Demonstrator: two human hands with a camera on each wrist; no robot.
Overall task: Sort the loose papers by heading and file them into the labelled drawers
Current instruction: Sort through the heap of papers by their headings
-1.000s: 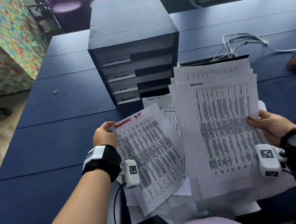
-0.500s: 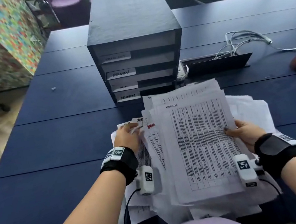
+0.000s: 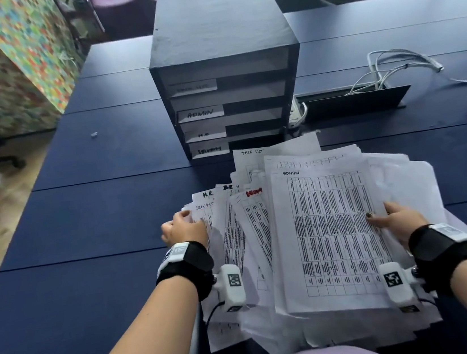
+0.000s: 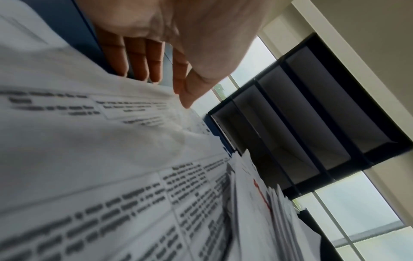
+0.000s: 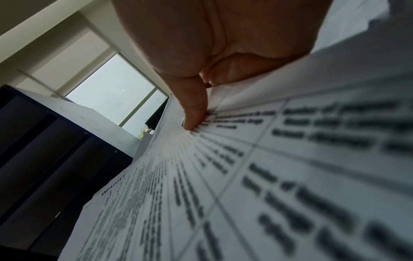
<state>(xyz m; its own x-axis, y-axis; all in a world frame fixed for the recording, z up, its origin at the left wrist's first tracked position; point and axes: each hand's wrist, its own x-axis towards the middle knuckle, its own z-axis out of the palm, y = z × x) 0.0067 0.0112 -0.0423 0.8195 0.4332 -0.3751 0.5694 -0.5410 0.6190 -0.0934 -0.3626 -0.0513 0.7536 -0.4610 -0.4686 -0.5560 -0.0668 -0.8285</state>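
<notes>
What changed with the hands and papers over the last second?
The right hand lowered its ADMIN-topped stack from upright to lie on the paper pile, thumb on top. The left hand put down its red-headed sheet and moved left to the pile's edge at the SECURITY sheet. The drawer unit and cables stayed put.

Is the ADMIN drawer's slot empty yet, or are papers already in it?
Cannot tell. The ADMIN drawer shows only a pale strip above its label in the head view; the left wrist view shows only dark slots.
</notes>
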